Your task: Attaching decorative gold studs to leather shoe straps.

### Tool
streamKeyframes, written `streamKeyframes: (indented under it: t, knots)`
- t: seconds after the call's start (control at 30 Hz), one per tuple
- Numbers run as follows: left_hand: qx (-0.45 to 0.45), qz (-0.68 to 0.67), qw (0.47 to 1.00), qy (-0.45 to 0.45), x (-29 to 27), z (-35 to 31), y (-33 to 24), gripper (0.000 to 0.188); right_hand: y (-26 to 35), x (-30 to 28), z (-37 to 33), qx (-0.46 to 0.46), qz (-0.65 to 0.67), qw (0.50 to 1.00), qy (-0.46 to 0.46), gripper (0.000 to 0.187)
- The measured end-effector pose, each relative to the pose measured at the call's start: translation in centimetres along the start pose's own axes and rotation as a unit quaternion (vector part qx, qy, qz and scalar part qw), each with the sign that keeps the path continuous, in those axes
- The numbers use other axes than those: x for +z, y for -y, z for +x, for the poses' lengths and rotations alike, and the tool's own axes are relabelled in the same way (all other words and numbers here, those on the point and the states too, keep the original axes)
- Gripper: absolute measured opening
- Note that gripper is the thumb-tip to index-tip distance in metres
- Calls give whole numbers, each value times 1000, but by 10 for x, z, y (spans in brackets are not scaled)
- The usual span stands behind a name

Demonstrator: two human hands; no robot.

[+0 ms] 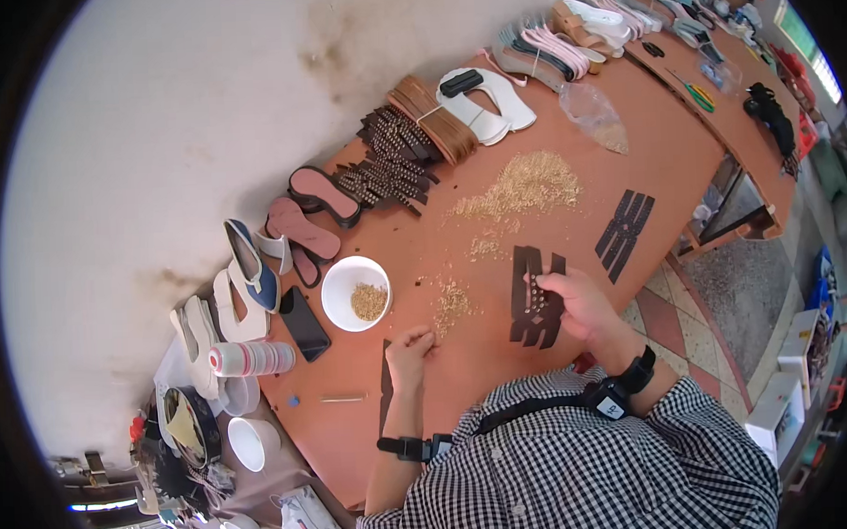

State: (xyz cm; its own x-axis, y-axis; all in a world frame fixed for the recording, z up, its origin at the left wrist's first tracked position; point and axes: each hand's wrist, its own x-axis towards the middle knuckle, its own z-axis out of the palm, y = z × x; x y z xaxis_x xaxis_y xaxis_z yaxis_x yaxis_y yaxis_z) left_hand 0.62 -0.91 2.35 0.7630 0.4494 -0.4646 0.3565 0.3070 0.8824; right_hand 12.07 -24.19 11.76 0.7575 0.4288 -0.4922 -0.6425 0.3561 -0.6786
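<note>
My right hand [582, 307] grips a dark brown slotted shoe strap [526, 328] by its right edge, thumb on top. A few small shiny studs show in the middle of that strap. My left hand [411, 356] is closed in a pinch over the table, beside a small scatter of gold-coloured studs [453, 304]. Whatever sits between its fingertips is too small to make out. Under and beside my left wrist lies another dark strip [385, 396]. Beyond the scatter spreads a larger heap of gold studs [533, 183]. A white bowl [329, 285] holds more studs.
More slotted straps [625, 234] lie at the right table edge. Studded straps [392, 158] are piled by the wall, near sandal soles [324, 195]. A phone [303, 325], a striped cup [251, 358] and a thin stick [343, 398] lie left. A plastic bag [594, 117] sits farther back.
</note>
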Motion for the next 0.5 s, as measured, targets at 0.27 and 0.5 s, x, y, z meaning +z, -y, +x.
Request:
streamKeyframes:
  t: [0.27,0.5]
  knots:
    - [70,-75,993,59,54,-55,-79,3,0,25,-15,-1,-43,994,97,17]
    - [269,-56,949,152,76,-75,-101,12,4,45,-33,-27,-100,987,125,16]
